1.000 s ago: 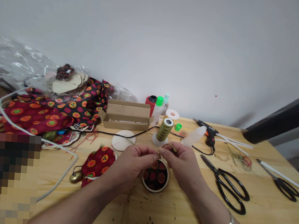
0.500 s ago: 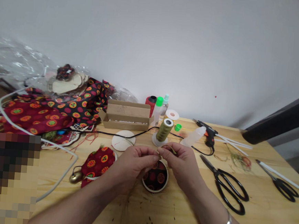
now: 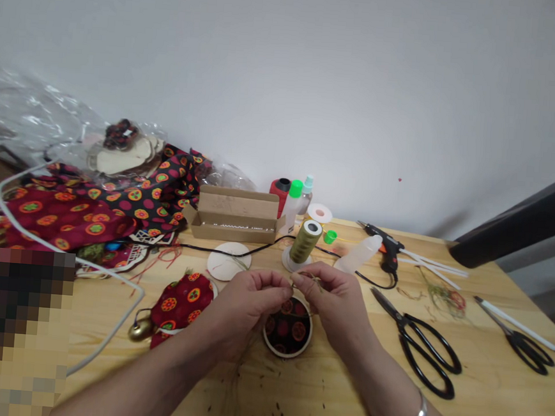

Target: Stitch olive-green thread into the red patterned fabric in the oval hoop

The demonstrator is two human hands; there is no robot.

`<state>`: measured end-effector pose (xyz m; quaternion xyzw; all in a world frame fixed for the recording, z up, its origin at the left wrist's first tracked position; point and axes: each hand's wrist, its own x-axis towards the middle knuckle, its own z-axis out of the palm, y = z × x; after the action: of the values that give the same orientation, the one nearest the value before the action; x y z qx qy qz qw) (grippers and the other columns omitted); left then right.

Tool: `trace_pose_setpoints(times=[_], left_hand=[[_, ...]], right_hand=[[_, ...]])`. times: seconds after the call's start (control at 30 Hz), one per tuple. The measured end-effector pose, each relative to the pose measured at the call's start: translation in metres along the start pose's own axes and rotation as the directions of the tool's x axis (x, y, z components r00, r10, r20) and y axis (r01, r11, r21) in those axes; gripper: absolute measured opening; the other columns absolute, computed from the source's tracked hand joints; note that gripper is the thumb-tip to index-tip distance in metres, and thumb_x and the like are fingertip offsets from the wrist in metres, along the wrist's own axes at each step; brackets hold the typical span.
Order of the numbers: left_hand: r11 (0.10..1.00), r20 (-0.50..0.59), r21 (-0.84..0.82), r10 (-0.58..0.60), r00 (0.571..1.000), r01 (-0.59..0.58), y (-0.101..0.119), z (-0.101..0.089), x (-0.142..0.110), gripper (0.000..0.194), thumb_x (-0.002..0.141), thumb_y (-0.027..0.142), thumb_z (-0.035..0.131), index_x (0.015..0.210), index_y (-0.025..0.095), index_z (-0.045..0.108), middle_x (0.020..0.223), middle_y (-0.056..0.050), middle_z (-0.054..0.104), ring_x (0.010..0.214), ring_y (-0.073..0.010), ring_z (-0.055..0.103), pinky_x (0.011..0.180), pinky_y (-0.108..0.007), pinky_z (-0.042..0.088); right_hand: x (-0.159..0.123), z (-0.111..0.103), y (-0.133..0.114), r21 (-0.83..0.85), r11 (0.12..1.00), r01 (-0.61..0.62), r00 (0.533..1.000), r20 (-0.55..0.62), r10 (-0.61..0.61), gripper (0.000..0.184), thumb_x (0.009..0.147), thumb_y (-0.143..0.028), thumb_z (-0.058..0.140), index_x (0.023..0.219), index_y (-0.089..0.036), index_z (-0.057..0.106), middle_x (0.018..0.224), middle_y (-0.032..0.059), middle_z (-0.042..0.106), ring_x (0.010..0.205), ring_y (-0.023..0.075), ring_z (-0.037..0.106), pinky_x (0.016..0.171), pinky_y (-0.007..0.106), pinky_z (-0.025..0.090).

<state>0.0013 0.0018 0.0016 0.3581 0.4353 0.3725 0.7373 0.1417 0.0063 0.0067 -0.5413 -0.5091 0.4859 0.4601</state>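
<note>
My left hand (image 3: 260,299) and my right hand (image 3: 328,295) meet near the middle of the table, both closed in a pinch. Thin olive thread (image 3: 317,280) runs between their fingertips and loops over the right fingers; more strands trail below the left hand. Just under the fingertips lies a round dark fabric-covered disc (image 3: 288,329) with red motifs and a pale rim. A spool of olive thread (image 3: 306,242) stands right behind the hands. Left of my left forearm sits a piece of red patterned fabric (image 3: 186,303) with a brass bell (image 3: 141,329) beside it.
Large black scissors (image 3: 415,347) and smaller scissors (image 3: 526,346) lie to the right. Behind are a glue gun (image 3: 385,242), a translucent bottle (image 3: 357,256) and an open cardboard box (image 3: 235,230). Patterned cloth (image 3: 75,214) and a white cable (image 3: 140,280) occupy the left.
Both hands stay nearly in place, with only small finger movements. The thread at the right fingers has shifted, and the left fingertips have drawn slightly left.
</note>
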Motion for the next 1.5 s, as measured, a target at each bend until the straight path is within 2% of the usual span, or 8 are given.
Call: trace_pose_setpoints(times=[0.17, 0.5, 0.97, 1.17, 1.3, 1.5], left_hand=[[0.999, -0.024, 0.043, 0.008, 1.0, -0.007, 0.0016, -0.0006, -0.0001, 0.008, 0.064, 0.021, 0.067, 0.068, 0.014, 0.065, 0.059, 0.001, 0.06, 0.055, -0.0095, 0.052, 0.053, -0.021, 0.037], [0.997, 0.03, 0.072, 0.037, 0.999, -0.039, -0.001, -0.0035, -0.001, 0.011, 0.066, 0.024, 0.068, 0.071, 0.014, 0.067, 0.066, -0.002, 0.065, 0.058, -0.0115, 0.056, 0.057, -0.024, 0.041], [0.999, 0.021, -0.002, 0.033, 0.999, -0.033, -0.0004, -0.0002, -0.0026, 0.014, 0.065, 0.026, 0.069, 0.072, 0.014, 0.068, 0.067, -0.003, 0.068, 0.06, -0.0142, 0.059, 0.059, -0.025, 0.043], [0.998, -0.008, -0.066, 0.008, 1.0, -0.009, 0.0019, 0.0005, -0.0024, 0.014, 0.065, 0.026, 0.07, 0.073, 0.015, 0.069, 0.064, -0.001, 0.068, 0.055, -0.0115, 0.058, 0.054, -0.022, 0.042], [0.994, 0.0, -0.107, 0.005, 1.0, -0.005, 0.0027, 0.0006, -0.0034, 0.012, 0.065, 0.026, 0.069, 0.073, 0.016, 0.07, 0.062, -0.001, 0.068, 0.058, -0.013, 0.06, 0.057, -0.023, 0.044], [0.999, -0.048, -0.033, 0.018, 0.999, -0.02, 0.003, 0.0002, -0.0038, 0.014, 0.063, 0.027, 0.07, 0.072, 0.016, 0.07, 0.062, -0.001, 0.067, 0.055, -0.0128, 0.059, 0.054, -0.023, 0.042]], right_hand=[[-0.0012, 0.0009, -0.002, -0.008, 1.0, -0.025, 1.0, 0.011, 0.025, 0.016, 0.065, -0.027, 0.065, 0.063, -0.011, 0.064, 0.045, -0.0041, 0.047, 0.04, 0.0052, 0.035, 0.04, 0.019, 0.026], [-0.0025, -0.0006, -0.006, -0.011, 1.0, -0.026, 0.999, 0.022, 0.027, 0.022, 0.066, -0.027, 0.064, 0.052, -0.013, 0.055, 0.041, -0.0067, 0.04, 0.039, 0.0049, 0.031, 0.039, 0.019, 0.024], [-0.0032, -0.001, -0.006, -0.006, 1.0, -0.008, 0.999, 0.039, 0.008, 0.021, 0.068, -0.028, 0.063, 0.055, -0.014, 0.055, 0.045, -0.0055, 0.042, 0.043, 0.0063, 0.033, 0.042, 0.02, 0.025], [-0.003, -0.001, -0.0023, 0.031, 0.998, -0.052, 0.992, 0.114, 0.048, 0.023, 0.072, -0.035, 0.059, 0.066, -0.013, 0.062, 0.047, -0.0054, 0.04, 0.044, 0.0063, 0.032, 0.042, 0.021, 0.024], [-0.0022, -0.001, -0.0026, 0.057, 0.995, -0.086, 0.991, 0.112, 0.079, 0.021, 0.068, -0.033, 0.064, 0.065, -0.012, 0.062, 0.048, -0.005, 0.043, 0.043, 0.0057, 0.033, 0.041, 0.02, 0.025], [-0.0003, -0.0031, -0.0019, 0.019, 0.997, -0.076, 0.993, 0.091, 0.074, 0.018, 0.066, -0.031, 0.065, 0.065, -0.013, 0.063, 0.05, -0.0035, 0.049, 0.043, 0.0061, 0.035, 0.041, 0.02, 0.028]])
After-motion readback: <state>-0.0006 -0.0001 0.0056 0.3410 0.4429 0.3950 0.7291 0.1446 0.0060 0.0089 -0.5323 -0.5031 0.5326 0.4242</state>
